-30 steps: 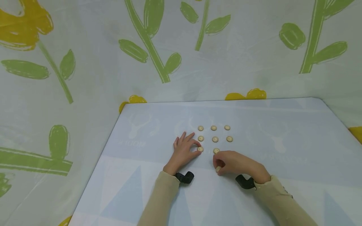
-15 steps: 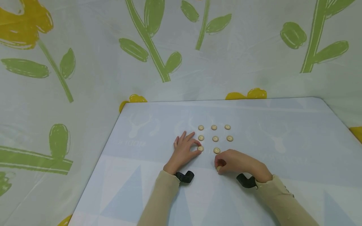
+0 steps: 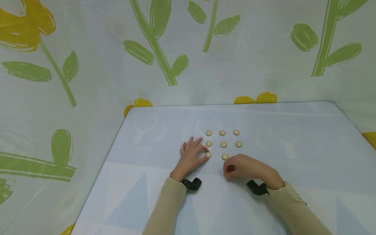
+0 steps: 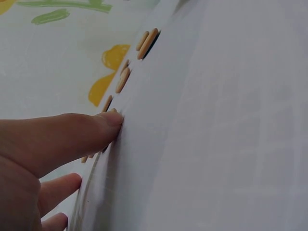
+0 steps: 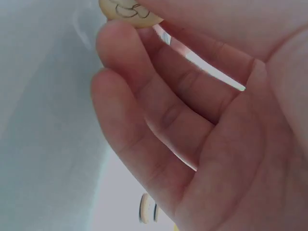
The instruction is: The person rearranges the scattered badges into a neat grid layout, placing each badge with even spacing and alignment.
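Note:
Small round wooden discs lie in rows on the table. With thumb and index finger, my left hand (image 3: 190,158) pinches the front-left disc (image 3: 208,154) at its edges, the other fingers spread on the tabletop. Its thumb (image 4: 91,132) covers most of that disc in the left wrist view. My right hand (image 3: 249,168), fingers curled, pinches another wooden disc (image 5: 132,12), which bears a dark line drawing. The head view hides this disc behind the fingers. Just beyond the right hand lies the front-middle disc (image 3: 225,156).
Behind the hands, two rows of discs continue, including a middle one (image 3: 223,144) and a far-right one (image 3: 236,132). The table (image 3: 117,192) has a pale blue patterned cover. A flower-printed cloth (image 3: 97,65) hangs along its back and left edges.
My right hand has shifted slightly right, and its fingers now conceal the disc that showed between them earlier. The left hand stays at the front-left disc.

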Demonstrator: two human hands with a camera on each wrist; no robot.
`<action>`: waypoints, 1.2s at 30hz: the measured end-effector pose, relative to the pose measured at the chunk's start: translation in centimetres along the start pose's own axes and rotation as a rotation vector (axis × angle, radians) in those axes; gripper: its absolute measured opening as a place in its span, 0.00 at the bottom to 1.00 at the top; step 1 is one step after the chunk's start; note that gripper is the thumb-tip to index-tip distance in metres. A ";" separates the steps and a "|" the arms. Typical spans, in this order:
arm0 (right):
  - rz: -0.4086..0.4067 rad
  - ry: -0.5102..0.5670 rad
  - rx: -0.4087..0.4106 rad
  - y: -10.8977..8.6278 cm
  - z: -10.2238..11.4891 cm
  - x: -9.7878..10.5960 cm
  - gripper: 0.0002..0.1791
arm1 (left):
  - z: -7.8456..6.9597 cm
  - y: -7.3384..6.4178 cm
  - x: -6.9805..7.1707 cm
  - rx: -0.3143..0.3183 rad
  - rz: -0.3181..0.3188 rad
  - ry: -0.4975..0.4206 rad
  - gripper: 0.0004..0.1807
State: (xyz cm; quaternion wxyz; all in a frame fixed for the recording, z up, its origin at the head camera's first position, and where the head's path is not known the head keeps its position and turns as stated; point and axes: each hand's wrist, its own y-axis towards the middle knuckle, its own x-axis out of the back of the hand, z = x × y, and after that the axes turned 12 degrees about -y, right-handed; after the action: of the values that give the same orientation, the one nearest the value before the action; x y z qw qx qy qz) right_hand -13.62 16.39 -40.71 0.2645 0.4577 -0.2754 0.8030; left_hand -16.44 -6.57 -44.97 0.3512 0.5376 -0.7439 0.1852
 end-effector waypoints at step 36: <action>-0.102 0.226 -0.209 -1.9 -5.1 1.8 0.05 | 0.2 0.2 -0.2 -0.020 -0.003 -0.025 0.08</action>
State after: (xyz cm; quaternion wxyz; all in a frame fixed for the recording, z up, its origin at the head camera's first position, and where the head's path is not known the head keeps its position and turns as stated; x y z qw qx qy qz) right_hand -16.13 21.52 -40.94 0.3803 0.3478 -0.3023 0.8019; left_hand -16.64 -6.48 -45.27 0.3477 0.5375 -0.7491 0.1705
